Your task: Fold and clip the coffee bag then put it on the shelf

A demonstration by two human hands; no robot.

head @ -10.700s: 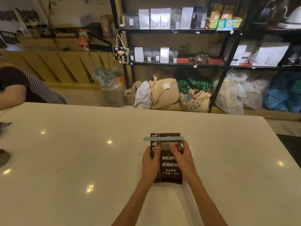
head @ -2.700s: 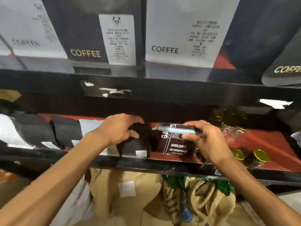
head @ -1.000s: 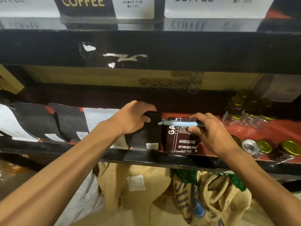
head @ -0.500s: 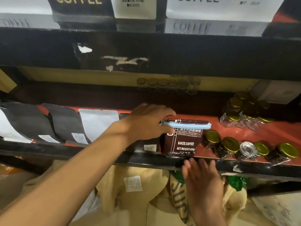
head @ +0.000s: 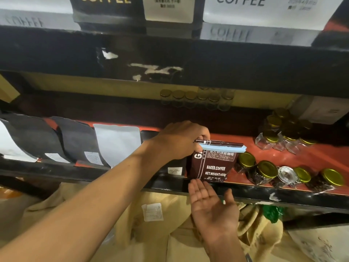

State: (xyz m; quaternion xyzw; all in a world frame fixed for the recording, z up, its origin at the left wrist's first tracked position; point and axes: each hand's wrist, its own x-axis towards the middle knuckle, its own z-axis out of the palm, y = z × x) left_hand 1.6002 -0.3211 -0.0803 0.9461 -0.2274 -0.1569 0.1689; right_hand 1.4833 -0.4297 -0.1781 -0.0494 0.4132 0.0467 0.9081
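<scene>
The dark brown coffee bag (head: 213, 165) stands upright on the red-lined shelf (head: 264, 157), its folded top held by a light blue clip (head: 223, 148). My left hand (head: 181, 140) grips the left end of the bag's clipped top, with fingers wrapped over the fold. Just below the shelf's black front edge, my right hand (head: 213, 207) is open, palm up, under the bag's bottom and holding nothing.
Black and white coffee pouches (head: 75, 140) lean in a row left of the bag. Several gold-lidded glass jars (head: 266, 171) crowd the shelf right of it. Larger coffee bags (head: 170, 8) stand on the shelf above. Burlap sacks (head: 151, 224) lie below.
My right hand let go of the clipped top and dropped below the shelf edge, turning palm up. My left hand moved from the black pouch onto the bag's top left end.
</scene>
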